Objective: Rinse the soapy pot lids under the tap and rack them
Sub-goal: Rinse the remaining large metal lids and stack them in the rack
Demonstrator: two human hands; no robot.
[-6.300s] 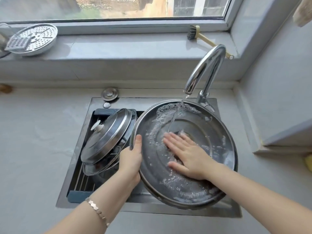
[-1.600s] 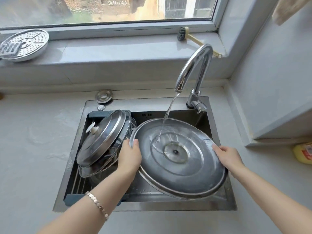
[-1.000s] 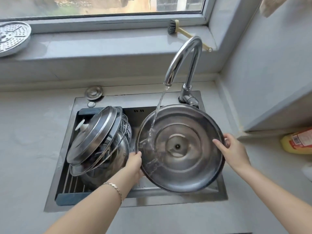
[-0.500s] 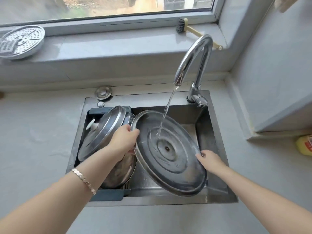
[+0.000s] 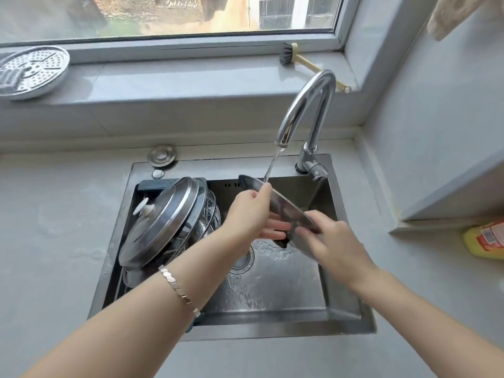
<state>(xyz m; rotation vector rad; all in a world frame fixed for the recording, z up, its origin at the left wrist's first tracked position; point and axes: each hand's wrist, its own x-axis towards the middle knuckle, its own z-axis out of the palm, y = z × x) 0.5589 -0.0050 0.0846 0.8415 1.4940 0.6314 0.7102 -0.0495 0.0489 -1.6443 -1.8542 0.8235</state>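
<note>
Stainless steel, seen almost edge-on: the large pot lid (image 5: pixel 283 208) hangs over the sink (image 5: pixel 272 298), slanting from 11 o'clock down to 4 o'clock. The left hand (image 5: pixel 251 211) grips its upper rim, right where the stream from the tap (image 5: pixel 323 85) lands, and the right hand (image 5: pixel 332 241) clasps the lower rim. The rinse looks to be in hand, probably with the lid turning to wet its other face. The next move is likely a carry toward 9 o'clock, to slot it into the rack (image 5: pixel 147 184) against the racked lids (image 5: pixel 163 222) leaning there.

Sunlit window (image 5: pixel 163 15) abv grey sill (image 5: pixel 177 83)
</note>
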